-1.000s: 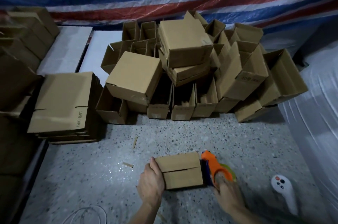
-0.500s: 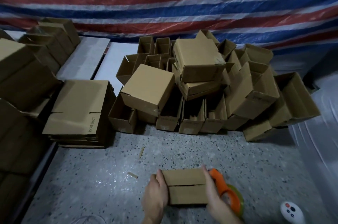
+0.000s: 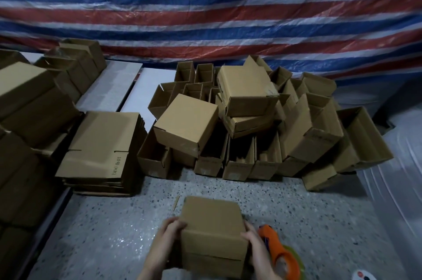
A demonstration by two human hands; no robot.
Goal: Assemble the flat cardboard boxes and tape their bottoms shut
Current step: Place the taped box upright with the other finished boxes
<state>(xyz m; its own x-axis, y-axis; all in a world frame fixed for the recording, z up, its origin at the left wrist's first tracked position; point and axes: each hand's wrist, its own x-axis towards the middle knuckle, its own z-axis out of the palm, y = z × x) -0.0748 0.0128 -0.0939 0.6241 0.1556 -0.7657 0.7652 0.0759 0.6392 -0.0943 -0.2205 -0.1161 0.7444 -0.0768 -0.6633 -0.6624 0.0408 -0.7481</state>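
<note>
1. Your left hand [image 3: 167, 243] gripped the left side of the small cardboard box [image 3: 212, 227], with the fingers curled over its upper edge.
2. Your right hand [image 3: 255, 245] clasped the box's right side in the same way. The box sat between both hands, low in the middle of the view, above the speckled floor [image 3: 102, 234]. I could not tell whether it touched the floor.
3. An orange tape dispenser [image 3: 277, 251] lay just beside your right hand, on its outer side. Whether the two touched was unclear.
4. A white controller [image 3: 363, 276] showed at the bottom right edge, partly cut off.
5. Farther off on the left, a stack of flat cardboard boxes [image 3: 100, 142] rested on the floor.
6. To its right stood a pile of assembled boxes [image 3: 251, 131], some upright and open, others tipped.
7. A red, white and blue striped tarp [image 3: 205, 17] hung behind everything.
</note>
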